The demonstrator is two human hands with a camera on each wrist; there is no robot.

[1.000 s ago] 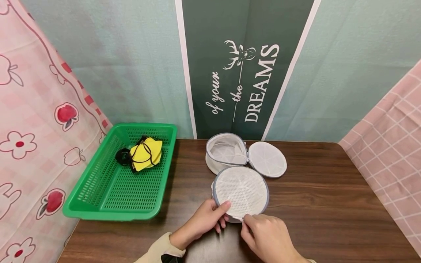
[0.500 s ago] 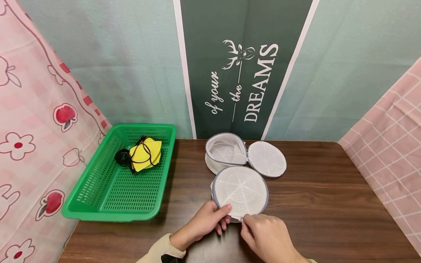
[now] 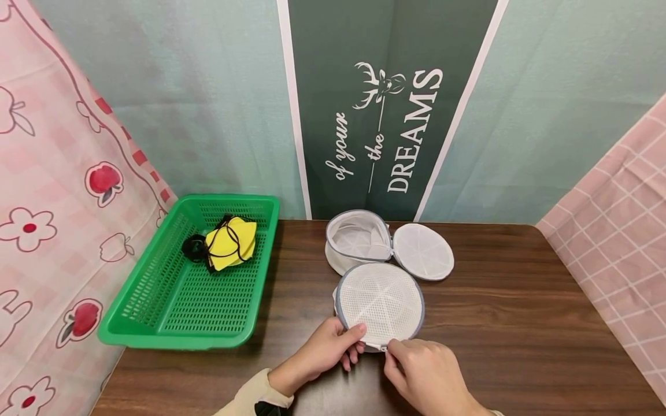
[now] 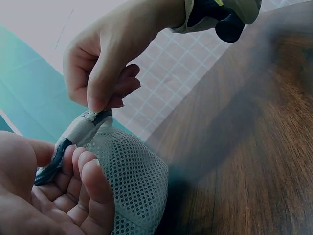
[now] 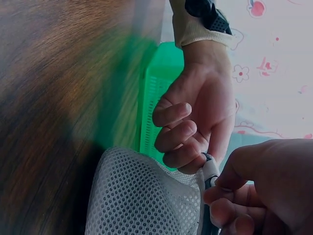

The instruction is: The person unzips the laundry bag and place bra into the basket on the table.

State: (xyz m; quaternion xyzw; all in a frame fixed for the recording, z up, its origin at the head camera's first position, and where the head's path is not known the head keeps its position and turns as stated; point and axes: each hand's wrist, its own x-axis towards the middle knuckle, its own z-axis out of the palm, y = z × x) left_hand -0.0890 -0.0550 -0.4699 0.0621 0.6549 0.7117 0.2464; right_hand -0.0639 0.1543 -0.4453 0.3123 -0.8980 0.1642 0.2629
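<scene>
A round white mesh laundry bag with a grey-blue rim stands on the table, its lid lying over the top. My left hand grips the near left of the rim, thumb on the lid and fingers curled below. At the near edge, my right hand pinches the zipper at a small white end piece; in the left wrist view its thumb and finger meet on the rim. Fingertips hide most of the zipper pull. In the right wrist view, the bag's mesh side bulges below both hands.
Behind it sits a second mesh laundry bag, unzipped, its round lid folded out to the right. On the left stands a green plastic basket holding a yellow cloth item with black cords. Curtains border the wooden table.
My right hand has shifted very slightly to the right along the near rim. The left hand keeps its grip, and both bags stay in place.
</scene>
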